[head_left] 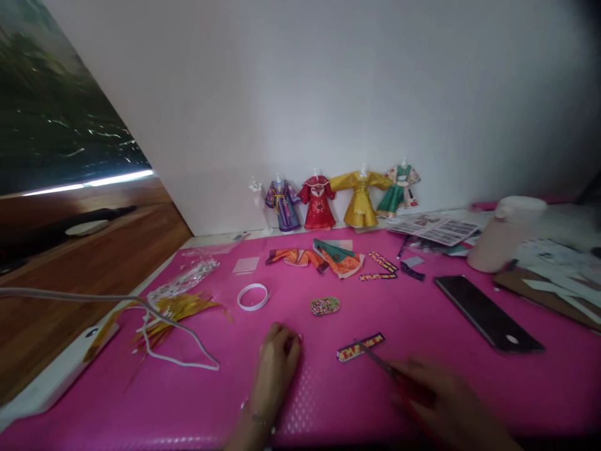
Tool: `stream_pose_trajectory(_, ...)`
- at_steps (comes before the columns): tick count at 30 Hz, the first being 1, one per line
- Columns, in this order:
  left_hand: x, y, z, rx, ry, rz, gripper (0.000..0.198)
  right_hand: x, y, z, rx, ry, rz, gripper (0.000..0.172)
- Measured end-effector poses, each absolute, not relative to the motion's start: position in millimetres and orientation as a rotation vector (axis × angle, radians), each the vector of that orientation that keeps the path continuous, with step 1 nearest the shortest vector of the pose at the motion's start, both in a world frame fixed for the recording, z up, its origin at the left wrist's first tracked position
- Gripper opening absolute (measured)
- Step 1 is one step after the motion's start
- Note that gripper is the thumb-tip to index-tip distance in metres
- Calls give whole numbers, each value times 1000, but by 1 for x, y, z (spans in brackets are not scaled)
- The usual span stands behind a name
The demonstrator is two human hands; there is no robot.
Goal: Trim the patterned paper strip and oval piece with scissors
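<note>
My left hand (278, 356) rests on the pink mat with its fingers curled closed. A tiny pinkish bit shows at its fingertips, too small to name. My right hand (441, 388), blurred, is closed round a pair of scissors (385, 366) with red handles. The blades point left, and their tip lies over a small patterned strip (360, 347) with a dark border and a yellow and red middle. Between the hands and the doll clothes sits a multicoloured oval piece (325, 305). Whether the blades touch the strip I cannot tell.
Small doll dresses, one red (318, 202) and one yellow (360, 203), stand along the white wall. Orange and green garment pieces (338, 258) lie before them. A tape roll (253, 297) and white cord (178, 326) are left; a black phone-like slab (488, 313) and pale bottle (504, 235) right.
</note>
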State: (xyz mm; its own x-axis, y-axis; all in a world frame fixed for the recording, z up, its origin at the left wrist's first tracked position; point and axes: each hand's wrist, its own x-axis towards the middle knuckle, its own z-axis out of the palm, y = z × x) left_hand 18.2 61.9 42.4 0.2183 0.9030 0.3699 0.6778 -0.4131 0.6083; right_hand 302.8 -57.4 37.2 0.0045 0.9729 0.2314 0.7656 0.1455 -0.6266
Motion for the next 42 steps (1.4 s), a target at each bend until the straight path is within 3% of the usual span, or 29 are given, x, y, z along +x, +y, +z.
stream_pose_trajectory(18,18,67,43,2159,1526,1036,9,304,-53,34,-1604,-1832,411,33)
stream_pose_trajectory(42,16,61,46,2158,1506,988,15,304,-51,30,-1593,-1823,415,33)
